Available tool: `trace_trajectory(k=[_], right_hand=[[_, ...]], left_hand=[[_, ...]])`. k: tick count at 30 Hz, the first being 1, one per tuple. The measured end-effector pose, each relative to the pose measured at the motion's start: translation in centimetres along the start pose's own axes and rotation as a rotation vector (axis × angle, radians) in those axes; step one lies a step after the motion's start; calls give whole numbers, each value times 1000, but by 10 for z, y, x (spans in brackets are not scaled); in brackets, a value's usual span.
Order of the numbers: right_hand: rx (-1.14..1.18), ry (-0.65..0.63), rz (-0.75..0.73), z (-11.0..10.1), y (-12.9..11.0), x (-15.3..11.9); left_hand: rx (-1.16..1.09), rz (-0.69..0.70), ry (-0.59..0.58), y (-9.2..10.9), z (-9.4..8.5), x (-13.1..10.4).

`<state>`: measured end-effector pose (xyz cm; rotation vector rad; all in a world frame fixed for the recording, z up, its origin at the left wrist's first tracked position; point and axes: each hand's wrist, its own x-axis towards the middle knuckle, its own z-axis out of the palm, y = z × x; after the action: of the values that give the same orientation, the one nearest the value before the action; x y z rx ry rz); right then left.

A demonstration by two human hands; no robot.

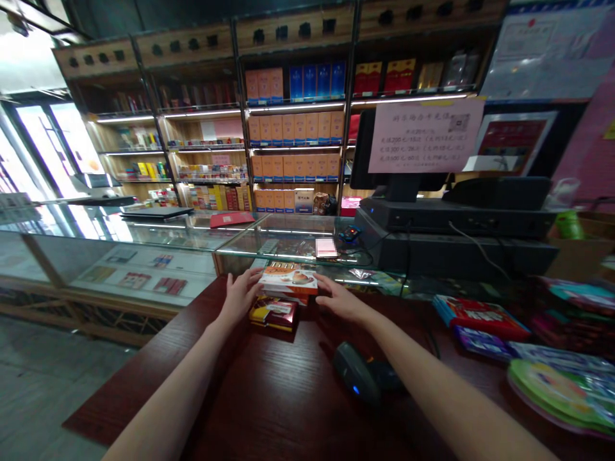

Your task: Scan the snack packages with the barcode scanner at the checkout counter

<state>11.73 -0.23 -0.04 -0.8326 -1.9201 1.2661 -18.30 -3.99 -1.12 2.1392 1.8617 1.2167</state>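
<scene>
An orange-and-white snack box (289, 280) lies on top of a small stack at the far edge of the dark wooden counter (269, 397). Under it sits a red-and-yellow packet (273, 314). My left hand (240, 296) presses against the box's left end, fingers curled around its corner. My right hand (340, 299) touches the box's right end with fingers spread flat. Both hands hold the box between them.
A black barcode scanner (358, 374) lies on the counter near my right forearm. Colourful snack packs (485, 318) and round packets (562, 394) fill the right side. A checkout terminal (456, 221) stands behind them, glass display cases (158, 256) to the left, and stocked shelves (293, 141) behind.
</scene>
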Motion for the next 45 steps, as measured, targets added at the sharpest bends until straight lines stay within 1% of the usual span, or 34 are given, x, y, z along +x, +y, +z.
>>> trace_trajectory(k=[3, 7, 16, 21, 34, 39, 45], right_hand=[[-6, -32, 3, 2, 1, 4], [4, -51, 3, 4, 1, 7], [-10, -65, -10, 6, 6, 17], [-23, -52, -20, 9, 6, 17], [-52, -89, -58, 10, 0, 14], [-74, -82, -37, 11, -1, 14], [-72, -74, -38, 12, 0, 15]], left_hand=[[0, -12, -15, -8, 2, 3], [0, -21, -3, -16, 5, 6], [1, -47, 35, -24, 11, 12], [8, -55, 25, -26, 11, 12], [26, -64, 23, -29, 13, 12], [43, -67, 39, -32, 17, 13], [28, -57, 41, -32, 16, 11]])
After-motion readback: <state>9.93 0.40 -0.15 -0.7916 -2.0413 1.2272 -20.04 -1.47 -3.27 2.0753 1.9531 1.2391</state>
